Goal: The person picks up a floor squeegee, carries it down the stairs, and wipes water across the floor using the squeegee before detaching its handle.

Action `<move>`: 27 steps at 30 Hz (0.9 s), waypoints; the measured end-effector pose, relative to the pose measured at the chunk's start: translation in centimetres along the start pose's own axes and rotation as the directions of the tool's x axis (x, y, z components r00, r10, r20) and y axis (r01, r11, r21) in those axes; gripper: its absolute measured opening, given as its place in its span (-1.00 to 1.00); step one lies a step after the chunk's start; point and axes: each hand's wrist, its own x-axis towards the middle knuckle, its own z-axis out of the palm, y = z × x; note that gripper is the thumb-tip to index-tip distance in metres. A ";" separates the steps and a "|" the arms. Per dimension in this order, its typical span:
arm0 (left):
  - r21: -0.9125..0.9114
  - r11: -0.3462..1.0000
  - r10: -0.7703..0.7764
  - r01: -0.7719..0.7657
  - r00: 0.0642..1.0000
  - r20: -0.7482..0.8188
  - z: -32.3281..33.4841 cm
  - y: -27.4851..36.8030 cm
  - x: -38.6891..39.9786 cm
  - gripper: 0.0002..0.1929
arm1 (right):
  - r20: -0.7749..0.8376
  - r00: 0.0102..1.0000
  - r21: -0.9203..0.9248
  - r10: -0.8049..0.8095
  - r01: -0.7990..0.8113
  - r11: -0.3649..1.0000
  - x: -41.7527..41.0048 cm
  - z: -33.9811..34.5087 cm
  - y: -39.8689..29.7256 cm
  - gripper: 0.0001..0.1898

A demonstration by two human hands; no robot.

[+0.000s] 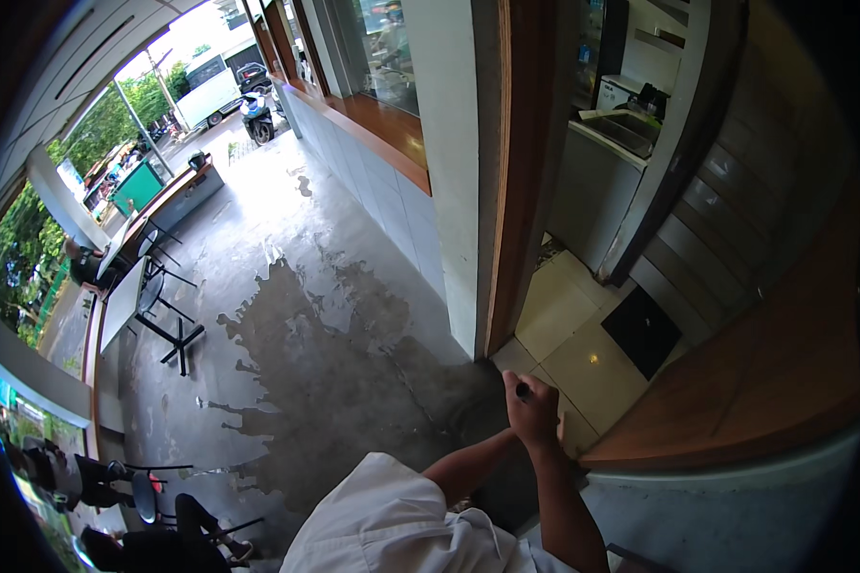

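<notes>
My right hand [534, 414] is closed in a fist around a dark round handle [523, 391]. Only the end of that handle shows at the top of the fist; its lower part is hidden. My left forearm [473, 462] crosses behind my right wrist. Most of my left hand [562, 427] is covered there, with just a sliver showing to the right of the wrist, so its grip cannot be made out. Both hands are at the doorway, over the boundary between the grey concrete floor [186, 430] and the pale floor tiles [555, 294]. A wet patch [330, 372] with jagged edges spreads across the concrete.
A brown door frame [505, 179] rises ahead, with a wooden door panel [752, 387] at right. A black mat [641, 333] and a sink [623, 132] are inside. Tables [123, 304] and stools line the left, where seated people [89, 261] are visible. A wooden counter ledge [373, 129] runs along the wall.
</notes>
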 end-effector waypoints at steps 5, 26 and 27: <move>0.019 0.999 -0.040 0.041 0.999 -0.024 -5.1 0.8 -2.4 -0.73 | 0.126 0.992 0.238 0.018 -0.048 0.970 1.4 0.6 -6.0 -0.63; 0.128 0.917 -0.325 0.378 0.893 -0.313 -25.3 8.4 -11.4 -0.75 | 0.228 0.974 0.518 -0.009 -0.113 0.848 0.5 2.8 -12.7 -0.52; 0.177 0.910 -0.317 0.375 0.904 -0.286 -24.2 9.5 -10.7 -0.76 | 0.232 0.972 0.627 0.032 -0.174 0.760 0.4 1.3 -12.3 -0.51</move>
